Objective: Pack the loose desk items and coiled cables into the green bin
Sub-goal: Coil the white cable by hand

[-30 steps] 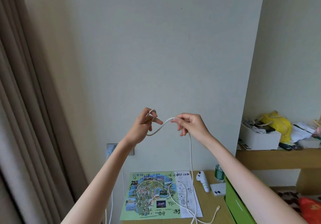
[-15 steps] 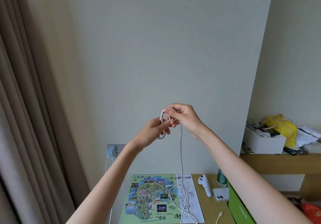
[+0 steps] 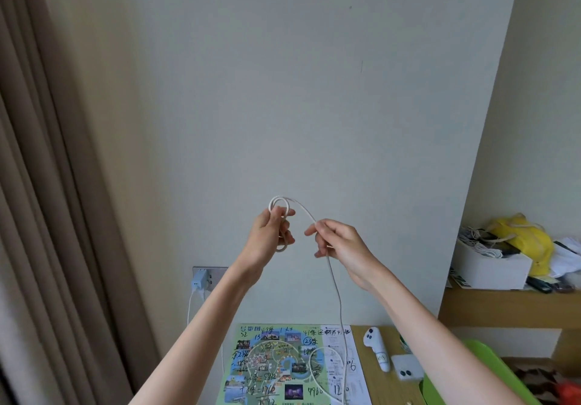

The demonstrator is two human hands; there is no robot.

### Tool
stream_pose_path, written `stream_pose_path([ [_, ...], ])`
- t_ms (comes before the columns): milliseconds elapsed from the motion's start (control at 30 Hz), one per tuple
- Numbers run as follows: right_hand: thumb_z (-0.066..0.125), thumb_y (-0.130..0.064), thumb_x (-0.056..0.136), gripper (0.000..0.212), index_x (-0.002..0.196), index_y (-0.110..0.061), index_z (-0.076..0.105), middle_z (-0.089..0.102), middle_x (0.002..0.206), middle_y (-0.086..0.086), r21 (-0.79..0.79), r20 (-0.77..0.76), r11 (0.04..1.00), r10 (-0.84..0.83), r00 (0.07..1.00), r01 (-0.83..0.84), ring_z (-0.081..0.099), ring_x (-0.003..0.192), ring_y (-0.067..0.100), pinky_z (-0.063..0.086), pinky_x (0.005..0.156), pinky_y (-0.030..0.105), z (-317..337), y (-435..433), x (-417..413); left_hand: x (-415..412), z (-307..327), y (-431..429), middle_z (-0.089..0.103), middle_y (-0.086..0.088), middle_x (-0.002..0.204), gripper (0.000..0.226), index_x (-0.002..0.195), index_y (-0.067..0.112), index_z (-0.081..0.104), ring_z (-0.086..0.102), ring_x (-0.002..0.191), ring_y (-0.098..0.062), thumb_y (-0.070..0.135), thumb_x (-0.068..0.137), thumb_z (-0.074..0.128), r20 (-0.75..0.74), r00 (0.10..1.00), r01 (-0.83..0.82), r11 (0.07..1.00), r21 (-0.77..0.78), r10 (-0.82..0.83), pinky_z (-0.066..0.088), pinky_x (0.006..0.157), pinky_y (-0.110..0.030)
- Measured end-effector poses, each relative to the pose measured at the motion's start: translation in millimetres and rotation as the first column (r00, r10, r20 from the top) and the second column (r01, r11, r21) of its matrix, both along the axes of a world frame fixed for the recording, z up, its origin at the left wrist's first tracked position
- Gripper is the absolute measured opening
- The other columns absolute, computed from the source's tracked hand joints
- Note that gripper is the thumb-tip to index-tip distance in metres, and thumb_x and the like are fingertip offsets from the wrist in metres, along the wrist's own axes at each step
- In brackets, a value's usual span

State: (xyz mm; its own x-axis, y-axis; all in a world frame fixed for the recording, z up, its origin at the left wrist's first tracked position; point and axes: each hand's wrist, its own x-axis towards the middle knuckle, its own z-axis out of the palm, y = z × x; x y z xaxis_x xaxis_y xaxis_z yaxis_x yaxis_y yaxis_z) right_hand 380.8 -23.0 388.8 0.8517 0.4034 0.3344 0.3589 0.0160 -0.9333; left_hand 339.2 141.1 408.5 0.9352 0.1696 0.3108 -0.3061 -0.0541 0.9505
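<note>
Two hands aloft, left hand [image 3: 270, 237] and right hand [image 3: 341, 244] pinching white cable [image 3: 336, 294].

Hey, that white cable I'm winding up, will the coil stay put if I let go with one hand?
Probably not. The white cable hangs limp from the right hand, so it looks floppy and light. The loops in the left hand seem held only by fingers, so they would likely spring loose.

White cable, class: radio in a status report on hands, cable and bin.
Left hand shut on coil. Right hand pinching white cable; tail trails onto map. Green bin at lower right, nothing blocking.
</note>
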Motion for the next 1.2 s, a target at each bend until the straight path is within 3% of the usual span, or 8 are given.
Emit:
stream_pose_path([
  [133,0.047,-0.021,0.101,0.03,0.081,-0.011,0.065,0.04,0.056,-0.004,-0.063,0.029,0.998,-0.006,1.0,0.008,0.037,0.048,0.012,0.038,0.047,0.024,-2.4,12.3,-5.4,4.6,-6.2,-2.0,0.044,-0.001,0.072,0.041,0.111,0.004,0.062,0.05,0.067,-0.017,0.028,0.105,0.029,-0.048,0.998,0.038,0.998,-0.052,-0.041,0.044,0.075,-0.029],
  [333,0.05,-0.026,0.099,0.034,0.072,-0.01,0.065,0.042,0.053,-0.001,-0.124,0.038,0.991,-0.036,0.999,0.041,0.038,0.045,0.014,0.032,0.042,0.025,-7.4,23.2,-4.1,9.4,-9.9,-1.7,0.06,-0.006,0.084,0.043,0.112,0.003,0.065,0.054,0.065,-0.018,0.028,0.105,0.03,-0.074,0.99,0.112,0.991,-0.075,-0.118,0.043,0.073,-0.025],
  [567,0.052,-0.029,0.099,0.036,0.078,-0.002,0.064,0.049,0.053,0.001,-0.155,0.021,0.987,-0.026,0.999,0.029,0.041,0.04,0.016,0.038,0.043,0.026,-13.9,26.0,1.6,19.7,-19.9,3.1,0.067,-0.006,0.1,0.042,0.1,0.009,0.068,0.06,0.1,-0.018,0.028,0.103,0.03,-0.14,0.942,0.228,0.888,-0.399,-0.305,0.041,0.091,-0.033],
  [667,0.054,-0.033,0.097,0.041,0.076,0.001,0.065,0.052,0.054,0.002,-0.186,-0.037,0.983,0.003,0.999,-0.01,0.047,0.043,0.017,0.044,0.048,0.029,-19.3,25.7,3.5,21.1,-20.3,3.1,0.066,-0.002,0.082,0.039,0.087,0.012,0.062,0.059,0.093,-0.018,0.028,0.103,0.03,-0.119,0.929,0.23,0.802,-0.551,-0.349,0.041,0.069,-0.032],
  [800,0.064,-0.03,0.09,0.027,0.074,-0.009,0.07,0.058,0.06,0.0,-0.28,-0.139,0.953,0.079,0.987,-0.115,0.056,0.055,0.016,0.05,0.059,0.028,-30.3,15.1,10.6,25.7,-18.5,12.0,0.053,0.001,0.069,0.034,0.079,0.015,0.054,0.055,0.072,-0.013,0.027,0.103,0.035,-0.097,0.961,0.129,0.732,-0.669,-0.258,0.047,0.085,-0.034],
  [867,0.067,-0.024,0.086,0.019,0.072,-0.011,0.069,0.061,0.065,0.001,-0.36,-0.198,0.915,0.118,0.973,-0.184,0.058,0.06,0.016,0.05,0.064,0.028,-37.4,6.6,14.8,27.3,-15.5,19.8,0.046,0.002,0.067,0.034,0.076,0.017,0.05,0.048,0.063,-0.011,0.028,0.104,0.035,-0.082,0.973,0.094,0.694,-0.714,-0.216,0.044,0.072,-0.026],
  [1000,0.062,-0.016,0.087,0.016,0.072,-0.012,0.065,0.07,0.078,0.01,-0.447,-0.256,0.861,0.136,0.957,-0.242,0.066,0.074,0.018,0.052,0.087,0.041,-49.6,-6.7,18.7,29.1,-13.8,38.4,0.046,0.001,0.072,0.032,0.077,0.019,0.044,0.042,0.054,-0.009,0.026,0.105,0.03,-0.111,0.992,-0.023,0.775,-0.631,-0.061,0.034,0.054,-0.021],
  [1200,0.056,-0.017,0.096,0.016,0.086,-0.007,0.064,0.063,0.069,0.009,-0.287,-0.129,0.945,0.12,0.984,-0.153,0.066,0.068,0.022,0.052,0.088,0.044,-32.2,-15.0,16.5,21.1,-16.9,54.4,0.049,-0.003,0.068,0.032,0.08,0.013,0.041,0.059,0.062,-0.019,0.027,0.106,0.029,-0.122,0.992,-0.096,0.878,-0.469,0.043,0.053,0.082,-0.037],
])
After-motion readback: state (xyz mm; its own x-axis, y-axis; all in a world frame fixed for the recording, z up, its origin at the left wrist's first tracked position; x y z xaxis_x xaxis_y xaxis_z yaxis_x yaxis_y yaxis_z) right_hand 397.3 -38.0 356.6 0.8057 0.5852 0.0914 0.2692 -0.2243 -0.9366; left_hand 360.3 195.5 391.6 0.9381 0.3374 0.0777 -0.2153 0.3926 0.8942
